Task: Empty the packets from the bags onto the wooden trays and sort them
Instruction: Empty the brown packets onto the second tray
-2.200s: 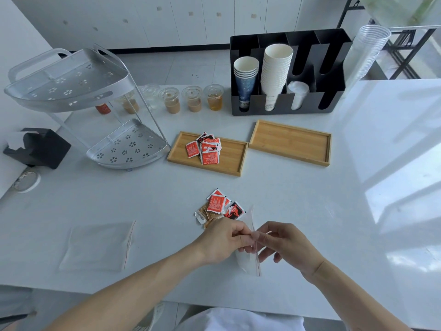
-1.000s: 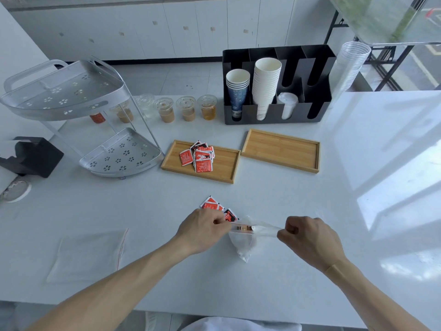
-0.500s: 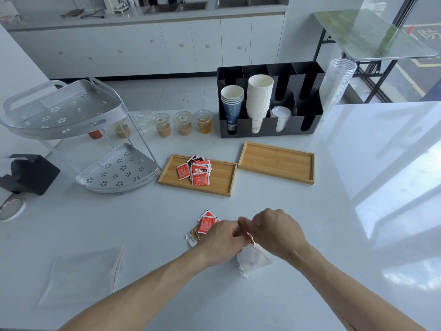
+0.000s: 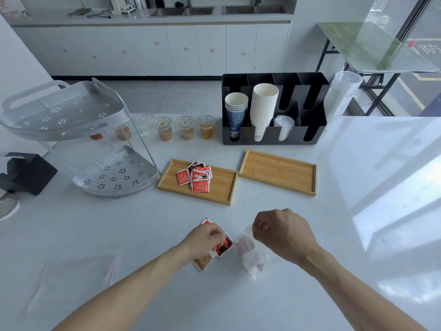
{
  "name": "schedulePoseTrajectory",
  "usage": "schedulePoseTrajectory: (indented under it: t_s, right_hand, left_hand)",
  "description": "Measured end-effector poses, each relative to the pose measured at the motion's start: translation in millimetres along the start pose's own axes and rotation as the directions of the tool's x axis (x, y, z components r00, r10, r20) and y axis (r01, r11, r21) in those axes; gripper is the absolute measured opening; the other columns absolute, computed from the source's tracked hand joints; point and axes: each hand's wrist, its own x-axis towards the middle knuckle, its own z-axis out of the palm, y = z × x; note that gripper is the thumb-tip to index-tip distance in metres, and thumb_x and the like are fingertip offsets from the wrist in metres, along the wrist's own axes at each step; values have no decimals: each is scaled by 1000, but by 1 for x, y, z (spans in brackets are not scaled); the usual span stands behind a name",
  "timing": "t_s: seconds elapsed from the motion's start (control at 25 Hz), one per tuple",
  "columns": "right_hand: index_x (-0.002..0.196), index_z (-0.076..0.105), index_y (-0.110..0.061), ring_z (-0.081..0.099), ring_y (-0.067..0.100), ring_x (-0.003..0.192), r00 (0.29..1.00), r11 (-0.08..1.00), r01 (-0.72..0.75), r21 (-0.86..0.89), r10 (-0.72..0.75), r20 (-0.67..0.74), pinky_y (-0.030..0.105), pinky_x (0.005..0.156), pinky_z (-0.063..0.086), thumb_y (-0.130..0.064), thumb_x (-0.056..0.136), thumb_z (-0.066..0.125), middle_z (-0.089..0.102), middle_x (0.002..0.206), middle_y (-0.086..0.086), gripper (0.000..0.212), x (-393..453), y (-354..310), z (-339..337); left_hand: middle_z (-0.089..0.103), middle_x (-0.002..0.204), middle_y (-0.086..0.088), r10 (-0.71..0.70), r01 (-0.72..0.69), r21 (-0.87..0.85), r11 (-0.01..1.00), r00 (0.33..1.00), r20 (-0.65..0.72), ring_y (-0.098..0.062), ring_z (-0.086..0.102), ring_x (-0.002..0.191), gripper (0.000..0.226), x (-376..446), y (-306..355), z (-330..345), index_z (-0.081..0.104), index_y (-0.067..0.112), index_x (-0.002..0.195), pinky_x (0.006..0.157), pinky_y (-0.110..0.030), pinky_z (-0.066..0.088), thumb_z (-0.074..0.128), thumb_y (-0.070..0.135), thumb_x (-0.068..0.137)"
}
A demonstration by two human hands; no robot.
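Two wooden trays lie side by side mid-table. The left tray (image 4: pixel 222 189) carries a small heap of red packets (image 4: pixel 196 179); the right tray (image 4: pixel 278 173) holds nothing. Nearer me, my right hand (image 4: pixel 284 232) is closed on a crumpled clear plastic bag (image 4: pixel 250 255) that hangs from it, blurred. My left hand (image 4: pixel 206 237) rests on a loose pile of packets (image 4: pixel 224 246) on the table, fingers closed on them; red, black-and-red and brown speckled ones (image 4: pixel 202 261) show from under it.
A flat empty clear bag (image 4: pixel 78 275) lies front left. A two-tier metal rack (image 4: pixel 71 130) stands left, lidded drink cups (image 4: pixel 185 127) and a black cup organiser (image 4: pixel 274 108) at the back, a black box (image 4: pixel 26 173) far left.
My hands, which pulled the bag's mouth apart and then met over it, have separated. The right one now holds the bag crumpled; the left has dropped onto the packet pile. The camera tilted up.
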Motion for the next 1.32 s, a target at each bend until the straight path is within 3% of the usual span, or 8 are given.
schedulePoseTrajectory:
  t_s: [0.2, 0.4, 0.52, 0.76, 0.88, 0.96, 1.04, 1.32]
  right_hand:
    - [74, 65, -24, 65, 13, 67, 990, 991, 118, 70, -111, -84, 35, 59, 55, -28, 78, 54, 68, 66, -11, 13, 10, 9, -45]
    - [76, 66, -30, 64, 0, 71, 975, 979, 197, 59, -190, -113, 32, 63, 55, -29, 83, 62, 68, 71, -17, 8, 37, 34, -79]
    - [75, 65, -31, 64, 1, 71, 975, 983, 170, 70, -158, -154, 33, 63, 55, -29, 84, 64, 66, 70, -18, 9, 50, 54, -88]
    - [77, 69, -30, 67, 3, 78, 982, 983, -31, 182, 64, -180, 38, 71, 56, -30, 86, 62, 70, 73, -18, 11, 81, 106, -81]
    - [80, 70, -31, 67, 8, 85, 970, 942, -136, 306, 189, -151, 38, 75, 55, -30, 88, 62, 73, 82, -16, 12, 104, 128, -62]
    - [82, 73, -26, 67, 12, 88, 948, 889, -203, 411, 283, -144, 35, 75, 54, -29, 88, 64, 74, 87, -9, 11, 123, 139, -48]
    - [85, 75, -24, 67, 13, 90, 921, 814, -263, 518, 371, -116, 32, 73, 52, -30, 87, 66, 74, 91, -5, 11, 140, 148, -32]
    - [97, 75, -19, 62, 17, 94, 851, 681, -395, 617, 524, -33, 30, 75, 49, -33, 88, 63, 68, 94, -6, 20, 183, 169, 18]
  left_hand:
    - [53, 133, 3, -36, 45, -50, 998, 985, 167, -18, 64, 102, 64, 36, -1, -7, 38, 38, 142, 72, -29, 55, 66, 21, 87]
    - [70, 109, -4, 73, -22, -339, 941, 988, 137, -14, 69, 90, 36, 67, 29, 0, 56, 23, 126, 73, -31, 54, 65, 17, 91]
    - [74, 100, -4, 68, -27, -368, 929, 993, 97, -13, 70, 88, 27, 84, 40, 5, 64, 13, 114, 72, -29, 52, 66, 29, 91]
    - [75, 78, 2, 138, -146, -288, 947, 989, -46, -10, 67, 69, 7, 115, 61, -14, 70, 12, 89, 65, -27, 48, 64, 16, 92]
    - [73, 79, -3, 209, -225, -156, 962, 972, -111, -8, 63, 65, 9, 133, 80, -46, 71, 13, 86, 60, -19, 49, 64, 13, 92]
    - [72, 75, 3, 306, -298, 71, 952, 940, -155, -9, 63, 66, 11, 150, 95, -67, 70, 19, 83, 67, -23, 50, 65, 17, 91]
    - [70, 74, 7, 337, -274, 295, 915, 923, -187, -13, 65, 72, 10, 166, 115, -82, 70, 19, 85, 71, -28, 51, 63, 21, 92]
    - [71, 92, 2, 376, -180, 659, 730, 912, -167, -24, 64, 87, 14, 217, 179, -91, 64, 25, 86, 76, -43, 56, 51, 25, 92]
